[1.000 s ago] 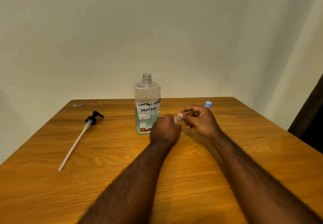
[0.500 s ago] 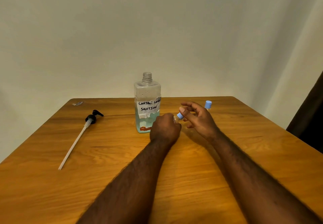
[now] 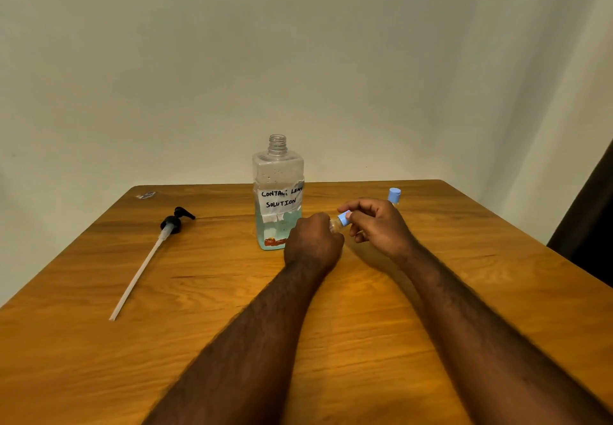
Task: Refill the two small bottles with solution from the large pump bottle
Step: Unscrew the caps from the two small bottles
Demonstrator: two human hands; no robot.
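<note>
Small bottle (image 3: 333, 225) lies tilted in my left grip (image 3: 313, 242), which curls round it; my right grip (image 3: 381, 229) pinches its blue cap (image 3: 344, 218), just right of the large bottle (image 3: 278, 192).

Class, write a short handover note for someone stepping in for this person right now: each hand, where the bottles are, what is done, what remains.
Left hand grips a small bottle, mostly hidden in the fist.
Right hand pinches its blue cap, at the neck.
Second small bottle stands capped behind the right hand.
Large bottle stands open, partly full; its pump lies on the table to its left.
Done: pump removed.
Left: fill levels of both small bottles cannot be told; check, pour, recap both.
</note>
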